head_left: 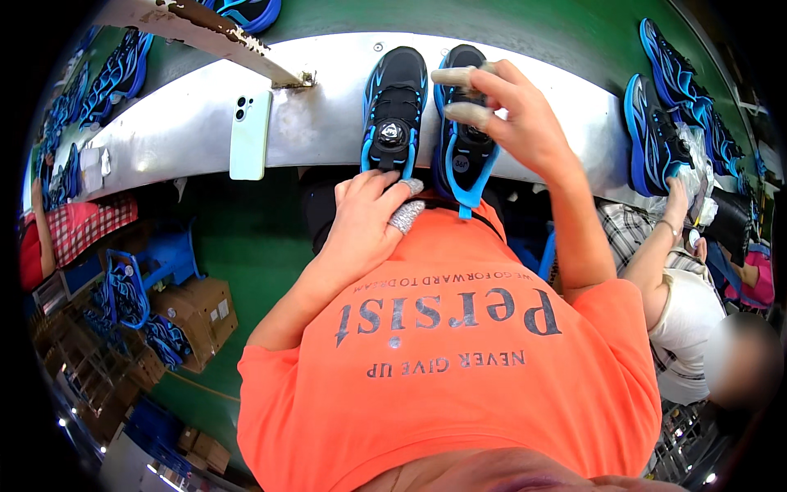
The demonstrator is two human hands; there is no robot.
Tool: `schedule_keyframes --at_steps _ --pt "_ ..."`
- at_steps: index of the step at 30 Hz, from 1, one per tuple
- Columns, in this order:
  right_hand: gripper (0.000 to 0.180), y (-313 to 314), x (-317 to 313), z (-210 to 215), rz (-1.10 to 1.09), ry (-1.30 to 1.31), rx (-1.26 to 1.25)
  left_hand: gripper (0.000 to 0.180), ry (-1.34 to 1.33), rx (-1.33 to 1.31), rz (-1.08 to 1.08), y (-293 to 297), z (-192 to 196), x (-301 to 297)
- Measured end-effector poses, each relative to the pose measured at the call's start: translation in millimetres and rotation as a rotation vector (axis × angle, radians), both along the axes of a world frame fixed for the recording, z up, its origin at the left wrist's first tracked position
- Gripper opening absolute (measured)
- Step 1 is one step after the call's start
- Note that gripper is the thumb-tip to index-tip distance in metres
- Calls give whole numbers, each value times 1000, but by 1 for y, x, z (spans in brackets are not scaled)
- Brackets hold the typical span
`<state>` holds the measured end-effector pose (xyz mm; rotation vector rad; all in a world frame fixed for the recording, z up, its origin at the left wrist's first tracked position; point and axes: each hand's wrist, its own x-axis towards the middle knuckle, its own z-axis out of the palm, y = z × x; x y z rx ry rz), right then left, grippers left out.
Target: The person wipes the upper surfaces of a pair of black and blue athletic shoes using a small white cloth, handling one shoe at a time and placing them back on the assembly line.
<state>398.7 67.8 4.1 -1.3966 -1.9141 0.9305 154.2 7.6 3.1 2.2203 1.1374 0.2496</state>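
Note:
Two black sneakers with bright blue edges stand side by side in front of me, toes pointing away. My left hand point(371, 203) is closed on the heel of the left sneaker point(396, 94), which has a round dial on its tongue; grey wraps cover two of its digits. Above the right sneaker point(461, 160) hovers my right hand point(512, 102), pale covers on its thumb and forefinger. Those two digits are apart, and I see nothing between them. The hand hides part of that sneaker's upper. A blue pull loop sticks up at its heel.
A pale green phone point(250, 135) lies on the metal ledge point(328, 115), beside a worn metal bar point(229, 39). A green belt point(344, 18) runs behind. At right, a co-worker's hand point(676, 201) is by more sneakers point(652, 135). Cardboard boxes point(201, 316) stand lower left.

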Motion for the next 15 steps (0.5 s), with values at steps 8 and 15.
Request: schedule_keyframes --at_steps 8,15 --pt "15 -16 2 -60 -185 -38 109 32 229 20 -150 18 -16 49" --pt "22 -8 60 -62 -390 348 -195 28 182 -67 -53 106 -8 53"
